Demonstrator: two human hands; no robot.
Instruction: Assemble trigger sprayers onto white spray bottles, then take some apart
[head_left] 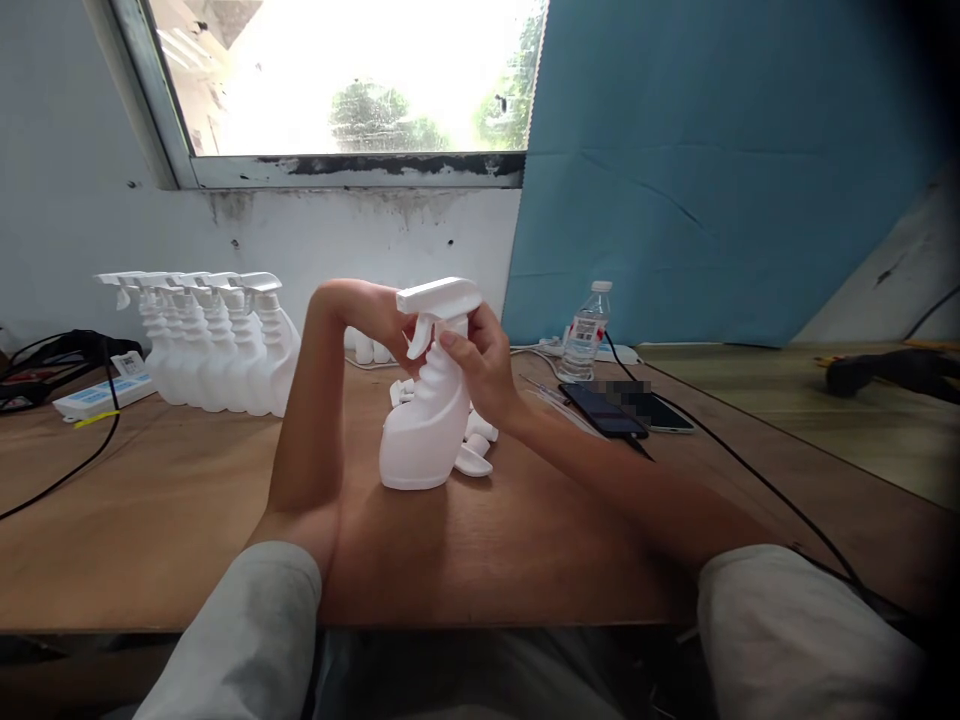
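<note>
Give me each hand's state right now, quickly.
Left hand: at the neck of the curved white plastic spray bottle; fingers partly hidden, grip cannot be told.
Right hand: closed, holding the same bottle near its top.

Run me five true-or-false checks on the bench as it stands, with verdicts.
1. The right hand is at the neck of the spray bottle. True.
2. The bottle row is on the right hand's side of the spray bottle. False: the bottle row stands on the left-hand side.
3. The water bottle is lying on its side. False: the water bottle stands upright.
4. A dark phone lies on the table. True.
5. The bottles in the row have no spray heads. False: they have spray heads on top.
</note>
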